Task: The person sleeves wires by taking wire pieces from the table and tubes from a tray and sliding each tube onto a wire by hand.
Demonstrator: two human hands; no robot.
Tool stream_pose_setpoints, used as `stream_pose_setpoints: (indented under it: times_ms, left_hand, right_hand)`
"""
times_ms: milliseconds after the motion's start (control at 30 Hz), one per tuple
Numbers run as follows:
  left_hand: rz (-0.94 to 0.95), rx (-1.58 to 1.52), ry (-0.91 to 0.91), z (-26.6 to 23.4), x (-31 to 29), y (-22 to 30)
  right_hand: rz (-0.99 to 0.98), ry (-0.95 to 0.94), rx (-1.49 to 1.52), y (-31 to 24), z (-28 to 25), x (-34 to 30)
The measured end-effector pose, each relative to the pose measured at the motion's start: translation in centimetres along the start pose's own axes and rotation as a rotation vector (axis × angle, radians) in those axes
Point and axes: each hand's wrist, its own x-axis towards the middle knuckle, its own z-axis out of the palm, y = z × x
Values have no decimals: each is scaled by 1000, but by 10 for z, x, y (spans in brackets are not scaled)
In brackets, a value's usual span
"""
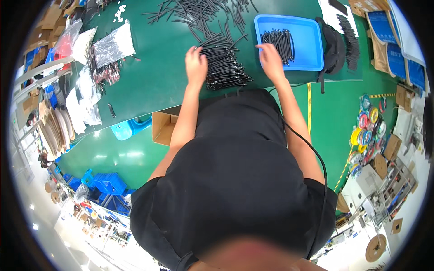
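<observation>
So I've got one batch of black tubes (pixel 285 44) in the blue tray (pixel 310 47), a roughly lined-up stack (pixel 226 67) right in front of me, and a messy loose heap (pixel 199 11) beyond, so I'd guess plenty's left. Left hand (pixel 196 67) is at the stack's left end, fingers forward; right hand (pixel 271 63) is angled over the tray's near-left corner. Can't tell if either's pinching anything.

An assembly workshop: green workbench (pixel 153 72), coloured spools (pixel 365 137), cartons (pixel 404 97), blue crates (pixel 110 184).
</observation>
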Motion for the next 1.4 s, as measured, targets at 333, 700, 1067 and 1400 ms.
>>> stream_pose_setpoints:
  times_ms: [333, 700, 1067, 1400]
  left_hand:
    - [19, 37, -254, 36, -13, 36]
    - [43, 109, -253, 46, -7, 46]
    - [22, 27, -32, 29, -4, 60]
    - [-352, -633, -56, -56, -23, 135]
  right_hand:
    - [-362, -252, -273, 34, 82, 52]
    - [-175, -385, -355, 39, 94, 30]
    - [-216, -341, -415, 28, 106, 12]
    - [-77, -257, 283, -23, 15, 22]
